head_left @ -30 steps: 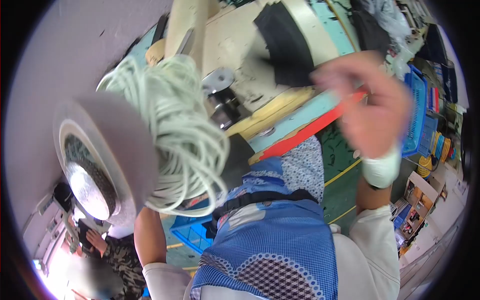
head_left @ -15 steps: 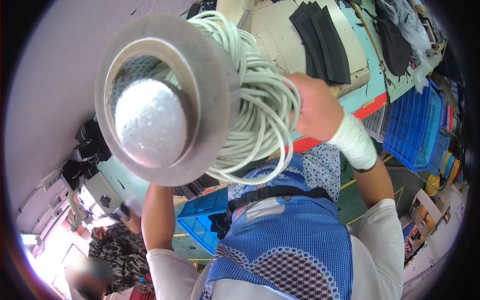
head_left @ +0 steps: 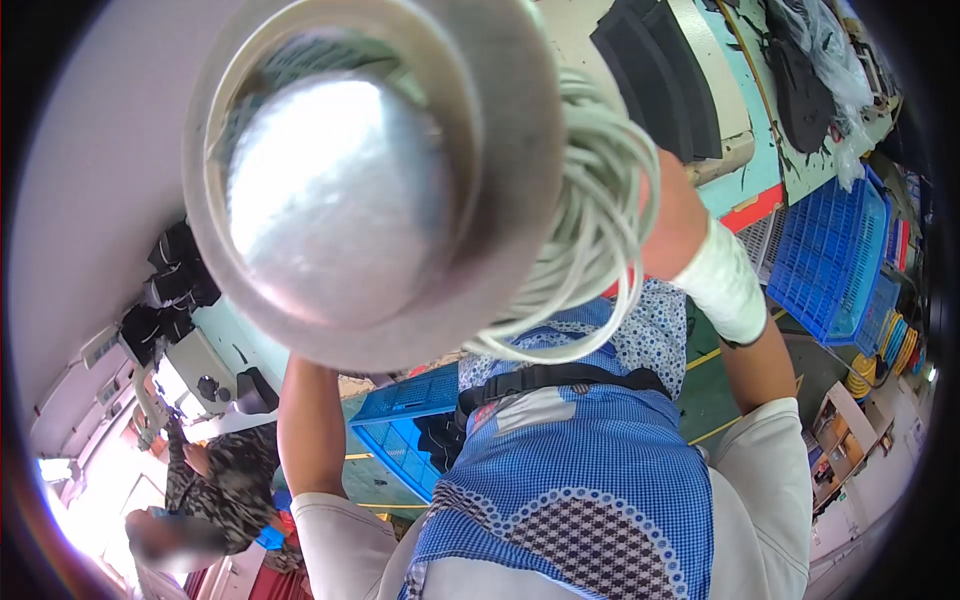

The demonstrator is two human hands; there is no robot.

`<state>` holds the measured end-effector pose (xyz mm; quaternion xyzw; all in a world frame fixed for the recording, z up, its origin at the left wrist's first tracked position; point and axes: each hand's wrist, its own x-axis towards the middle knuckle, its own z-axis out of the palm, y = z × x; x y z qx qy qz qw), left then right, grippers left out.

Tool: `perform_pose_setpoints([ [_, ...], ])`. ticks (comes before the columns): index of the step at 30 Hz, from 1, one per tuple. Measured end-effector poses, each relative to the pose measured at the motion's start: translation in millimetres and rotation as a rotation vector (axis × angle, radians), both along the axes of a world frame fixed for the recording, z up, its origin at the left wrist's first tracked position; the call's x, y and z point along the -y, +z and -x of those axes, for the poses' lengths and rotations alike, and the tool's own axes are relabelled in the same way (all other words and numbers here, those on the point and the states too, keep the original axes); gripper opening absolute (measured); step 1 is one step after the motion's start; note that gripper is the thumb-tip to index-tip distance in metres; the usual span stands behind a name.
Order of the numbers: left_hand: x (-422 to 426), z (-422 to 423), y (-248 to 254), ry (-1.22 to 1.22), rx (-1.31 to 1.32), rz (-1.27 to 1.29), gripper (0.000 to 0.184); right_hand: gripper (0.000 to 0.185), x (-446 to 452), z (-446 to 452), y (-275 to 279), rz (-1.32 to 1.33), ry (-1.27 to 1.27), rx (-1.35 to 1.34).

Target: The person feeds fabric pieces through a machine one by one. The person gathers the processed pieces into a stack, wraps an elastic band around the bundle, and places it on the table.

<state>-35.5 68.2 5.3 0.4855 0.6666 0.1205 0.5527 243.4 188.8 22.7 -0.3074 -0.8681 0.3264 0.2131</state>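
Note:
A round metal piece with a wide flat rim fills the upper left of the head view, close to the camera and blurred. Inside its ring sits a shiny metal dome. A thick coil of white cord bulges out behind its right side. My right hand, white wrapping around its wrist, is closed at the coil's right edge, with its fingers mostly hidden behind the cord. The left forearm rises behind the metal piece, which hides my left hand completely.
Dark curved pads lie on a pale machine bed. A black sole-shaped piece and clear plastic are farther right. Blue crates stand at right and under the table. Another person in a camouflage top is at left.
The metal piece and cord look larger, nearer the camera, and the cord has shifted right. My right hand has moved slightly right. The other person has changed posture.

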Motion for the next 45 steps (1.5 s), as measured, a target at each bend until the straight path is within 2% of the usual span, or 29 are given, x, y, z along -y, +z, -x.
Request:
perform_pose_setpoints([
  [1, -3, -5, 0, -0.01, -0.004, 0.008, 0.027, 0.016, 0, 5, 2, -0.003, 0.001, 0.0],
  [3, 1, -6, -8, 0.013, 0.016, 0.014, 0.026, 0.013, -8, -2, 14, 0.233, 0.089, -0.023],
  [4, 4, -4, -10, 0.04, 0.038, 0.022, 0.026, 0.013, -14, -15, 29, 0.214, 0.07, 0.005],
  [6, 10, 3, -11, 0.104, 0.096, 0.073, 0.026, 0.011, -26, -41, 67, 0.013, -0.145, -0.037],
  [7, 13, 7, -11, 0.132, 0.117, 0.101, 0.026, 0.011, -33, -48, 80, 0.01, -0.156, -0.016],
  [9, 13, 10, -14, 0.139, 0.122, 0.112, 0.025, 0.01, -48, -58, 97, -0.514, -0.324, -0.007],
  [10, 12, 12, -15, 0.139, 0.113, 0.111, 0.025, 0.009, -55, -60, 80, -0.432, -0.149, 0.054],
  [12, 9, 11, -16, 0.125, 0.099, 0.107, 0.025, 0.013, -39, -52, 47, -0.321, -0.084, 0.202],
  [14, 5, 10, -14, 0.108, 0.082, 0.097, 0.024, 0.018, -12, -34, 23, -0.217, -0.021, 0.132],
  [16, 0, 7, -11, 0.079, 0.056, 0.089, 0.024, 0.023, 3, -8, 16, -0.002, -0.062, 0.066],
  [17, -2, 5, -11, 0.061, 0.045, 0.086, 0.024, 0.023, 4, -1, 11, -0.007, -0.058, 0.058],
  [19, -5, -1, -10, 0.026, 0.028, 0.089, 0.024, 0.02, 1, 7, 6, 0.244, -0.097, -0.007],
  [21, -4, -7, -6, 0.002, 0.038, 0.113, 0.024, 0.016, -15, -13, 20, 0.334, 0.002, 0.023],
  [23, 6, -16, 2, -0.03, 0.083, 0.19, 0.024, 0.004, -27, -39, 56, 0.089, -0.135, -0.066],
  [24, 15, -22, 5, -0.062, 0.117, 0.223, 0.024, 0.007, -30, -49, 82, -0.033, -0.284, -0.117],
  [25, 30, -30, 3, -0.105, 0.177, 0.167, 0.027, 0.011, -35, -54, 107, -0.288, -0.379, -0.158],
  [26, 40, -42, -2, -0.205, 0.136, 0.045, 0.028, 0.011, -39, -56, 99, -0.287, -0.387, -0.157],
  [28, 80, -69, -33, -0.472, -0.34, -0.417, 0.043, 0.011, -47, -61, 63, -0.185, -0.173, 0.088],
  [29, 98, -84, -46, -0.477, -0.487, -0.483, 0.054, 0.02, -40, -53, 44, -0.289, -0.13, 0.232],
  [30, 105, -98, -51, -0.413, -0.477, -0.345, 0.05, 0.022, -29, -43, 34, -0.384, -0.056, 0.19],
  [31, 117, -102, -61, -0.357, -0.466, -0.344, 0.045, 0.021, -16, -34, 22, -0.386, -0.034, 0.086],
  [33, 131, -105, -60, -0.308, -0.441, -0.297, 0.037, 0.02, 8, -16, 8, -0.262, 0.03, 0.038],
  [36, 137, -105, -56, -0.276, -0.437, -0.241, 0.032, 0.016, 20, 7, -8, -0.22, 0.052, 0.063],
  [38, 148, -103, -66, -0.042, -0.095, -0.119, 0.031, 0.013, 22, 10, -22, -0.235, 0.084, 0.117],
  [39, 147, -105, -68, 0.066, 0.011, -0.141, 0.03, 0.012, 21, 12, -22, -0.248, 0.06, 0.115],
  [42, 146, -104, -61, 0.174, 0.095, -0.233, 0.029, 0.012, 24, 13, -18, -0.269, -0.051, 0.096],
  [44, 145, -88, -41, 0.342, 0.209, -0.112, 0.024, 0.009, 31, 11, -15, -0.147, -0.09, -0.039],
  [45, 138, -79, -24, 0.432, 0.35, -0.078, 0.025, 0.008, 35, 6, -12, -0.057, -0.027, -0.041],
])
